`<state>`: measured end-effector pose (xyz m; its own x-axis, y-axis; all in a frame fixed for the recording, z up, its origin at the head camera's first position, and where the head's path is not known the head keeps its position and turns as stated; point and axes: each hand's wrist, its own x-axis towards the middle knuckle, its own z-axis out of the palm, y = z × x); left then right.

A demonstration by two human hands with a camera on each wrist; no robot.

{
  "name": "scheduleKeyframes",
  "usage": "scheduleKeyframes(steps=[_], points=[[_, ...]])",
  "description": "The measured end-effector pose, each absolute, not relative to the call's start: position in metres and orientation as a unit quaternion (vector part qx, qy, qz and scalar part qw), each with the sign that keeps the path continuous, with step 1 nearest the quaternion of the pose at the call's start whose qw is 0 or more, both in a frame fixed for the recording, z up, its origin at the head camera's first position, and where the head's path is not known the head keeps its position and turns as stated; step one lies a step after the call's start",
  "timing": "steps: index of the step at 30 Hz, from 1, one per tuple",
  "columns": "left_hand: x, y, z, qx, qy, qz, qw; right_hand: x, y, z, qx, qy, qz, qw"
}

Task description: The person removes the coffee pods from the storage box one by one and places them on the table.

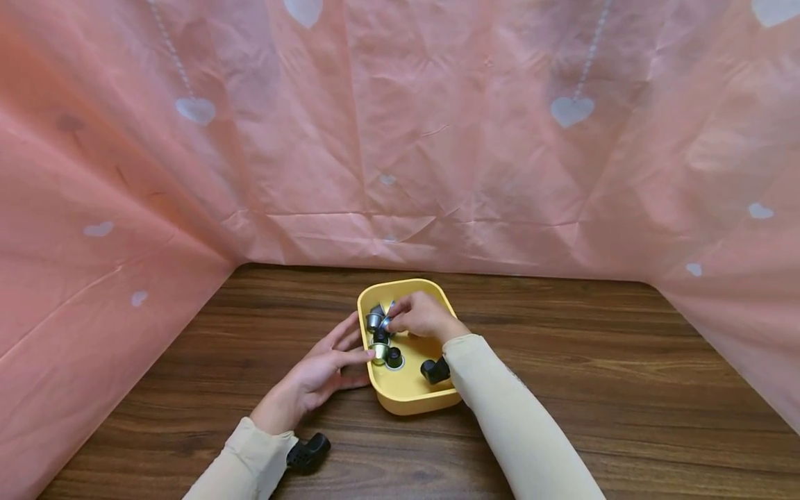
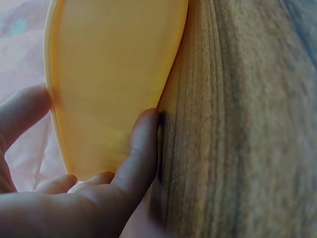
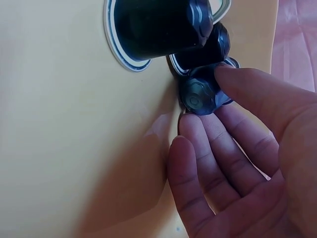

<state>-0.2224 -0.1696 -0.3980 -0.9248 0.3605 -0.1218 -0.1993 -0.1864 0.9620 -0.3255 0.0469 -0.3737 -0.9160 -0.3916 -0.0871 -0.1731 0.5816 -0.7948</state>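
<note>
My left hand (image 1: 319, 371) reaches to the left side of a yellow bin (image 1: 412, 406). In the left wrist view its spread fingers press on the outer wall (image 2: 109, 64) and the thumb touches the rim. My right hand (image 1: 421, 316) is inside the bin and pinches a dark blue coffee capsule (image 3: 200, 94) between thumb and fingers. Around it lie more capsules along the bin's left side: a silver one (image 1: 373, 321), a pale gold one (image 1: 380, 353) and a black one (image 1: 394, 357). In the right wrist view a large dark capsule (image 3: 156, 27) stands nearby.
The bin stands on a dark wood-grain table (image 1: 562, 347). Pink cloth with pale hearts (image 1: 487, 160) hangs behind and at both sides. A black wrist camera (image 1: 309, 453) sits on the left wrist, another (image 1: 435, 370) on the right.
</note>
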Motion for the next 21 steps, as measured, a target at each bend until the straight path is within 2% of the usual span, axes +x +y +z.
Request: scheduleKeyframes(steps=[21], points=[[-0.2221, -0.1692, -0.3966, 0.058, 0.614, 0.766, 0.182, -0.3233, 0.0469, -0.3728, -0.160, 0.863, -0.459, 0.138]])
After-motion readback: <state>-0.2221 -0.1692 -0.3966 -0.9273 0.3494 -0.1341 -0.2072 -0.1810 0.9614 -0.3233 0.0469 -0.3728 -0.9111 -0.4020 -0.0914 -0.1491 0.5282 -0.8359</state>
